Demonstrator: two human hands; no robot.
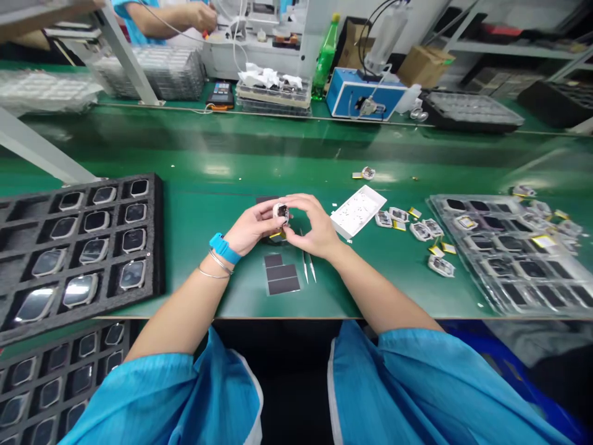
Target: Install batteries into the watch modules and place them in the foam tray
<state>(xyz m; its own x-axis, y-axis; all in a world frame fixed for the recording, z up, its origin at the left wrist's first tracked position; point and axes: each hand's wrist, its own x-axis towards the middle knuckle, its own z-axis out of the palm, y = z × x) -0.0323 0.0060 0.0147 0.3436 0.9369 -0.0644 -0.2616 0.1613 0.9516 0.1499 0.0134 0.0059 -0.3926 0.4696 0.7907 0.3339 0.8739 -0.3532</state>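
Between my two hands, above the green bench, is a small smartwatch body (280, 213) with its inner parts exposed and a bit of yellow below it. My left hand (252, 227) grips it from the left with thumb and fingers. My right hand (315, 225) curves round its right side, fingertips and thumb closed on its edges. Beneath my wrists lie dark adhesive sheets (282, 278) on a clear backing. A pair of tweezers (307, 262) rests beside them, close to my right hand. A white box lid (356, 213) with small dark bits stands farther right.
On the left, a black foam tray (157, 247) holds smartwatches; another foam tray (60, 364) sits lower. Several opened watch bodies (420, 231) with yellow-edged batteries lie right of the lid. A clear plastic tray (491, 290) is far right. Behind stand a green bottle (325, 59) and blue machine (340, 93).
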